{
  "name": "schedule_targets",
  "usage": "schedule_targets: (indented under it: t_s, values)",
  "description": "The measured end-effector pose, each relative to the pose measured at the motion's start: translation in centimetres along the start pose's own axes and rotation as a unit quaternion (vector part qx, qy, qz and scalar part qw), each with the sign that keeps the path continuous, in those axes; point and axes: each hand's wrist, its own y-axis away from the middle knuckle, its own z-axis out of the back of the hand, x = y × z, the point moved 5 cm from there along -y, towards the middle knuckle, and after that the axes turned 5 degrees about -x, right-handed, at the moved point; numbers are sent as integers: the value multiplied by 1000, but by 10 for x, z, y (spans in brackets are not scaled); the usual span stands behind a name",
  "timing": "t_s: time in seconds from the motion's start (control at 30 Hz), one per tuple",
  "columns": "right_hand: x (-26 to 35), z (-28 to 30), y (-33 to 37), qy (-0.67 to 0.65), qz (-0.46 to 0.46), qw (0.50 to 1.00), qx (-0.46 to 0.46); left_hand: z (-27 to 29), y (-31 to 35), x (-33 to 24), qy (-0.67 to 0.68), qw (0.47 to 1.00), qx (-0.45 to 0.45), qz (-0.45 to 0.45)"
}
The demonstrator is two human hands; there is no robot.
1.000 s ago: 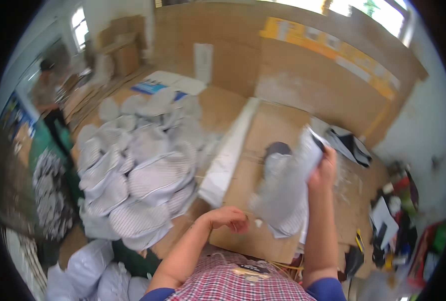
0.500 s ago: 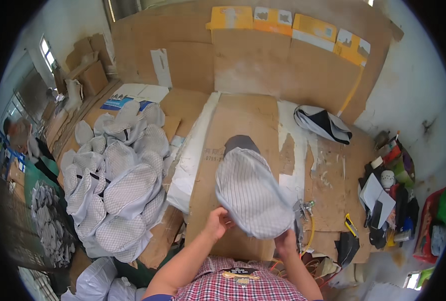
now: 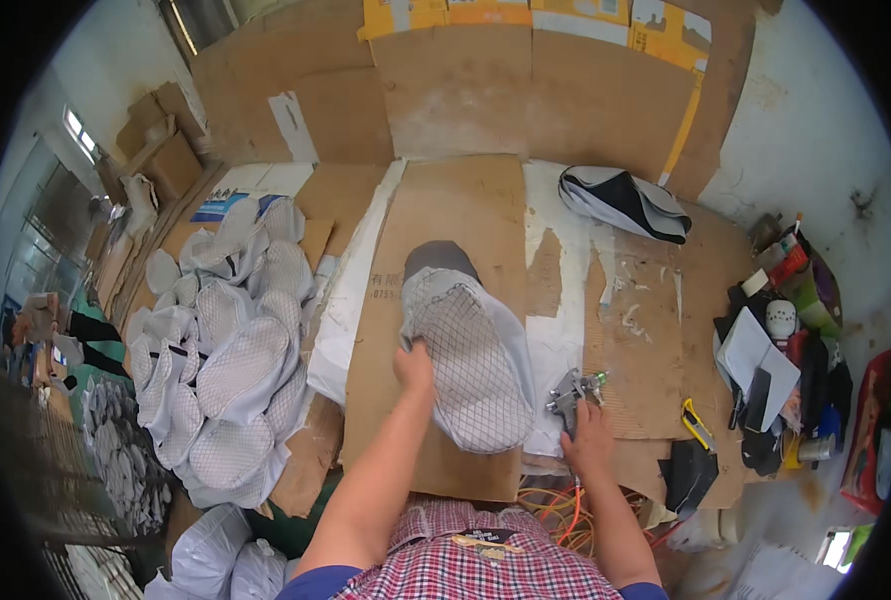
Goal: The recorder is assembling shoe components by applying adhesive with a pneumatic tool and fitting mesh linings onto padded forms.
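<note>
A light grey fabric shoe upper [image 3: 475,360], its closed sole side facing up with a diamond-stitched pattern, lies over the cardboard in front of me. A dark grey flap [image 3: 443,256] shows at its far end. My left hand [image 3: 415,368] is closed on the upper's left edge, with some fingertips hidden by the cloth. Right of the upper, my right hand [image 3: 590,440] grips a metal spray gun [image 3: 568,395] by its handle. Several similar pale uppers [image 3: 250,370] are heaped on the left.
A folded grey and black upper [image 3: 625,203] lies at the far right. Near the right edge are a yellow utility knife [image 3: 697,425], a black scrap [image 3: 687,475] and assorted clutter [image 3: 765,350]. Orange hoses [image 3: 565,510] hang below the table edge. Cardboard [image 3: 455,90] stands behind.
My right hand has let go of the upper's near end and moved right onto the spray gun. My left hand has shifted farther up the upper's left edge. The view has shifted slightly.
</note>
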Motion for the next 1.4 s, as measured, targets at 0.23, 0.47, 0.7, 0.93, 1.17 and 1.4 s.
schedule_targets:
  t_s: [0.23, 0.47, 0.7, 0.93, 1.17, 1.4]
  values:
    - [-16, 13, -1, -133, -70, 985, -85, 3, 51, -85, -117, 856, -39, -502]
    - [4, 122, 73, -391, -7, 920, -16, -23, 21, -97, -166, 846, 130, -489]
    - [40, 182, 133, -506, 18, 862, 13, -28, -8, -85, -132, 897, 140, -398]
    - [37, 213, 148, -460, 34, 887, 12, -1, -28, -79, -113, 906, 120, -389]
    - [36, 199, 143, -559, -48, 827, -30, 23, 84, 8, -207, 948, 88, -227]
    - [42, 216, 159, -555, 6, 831, 33, 43, 114, 63, -208, 957, 76, -185]
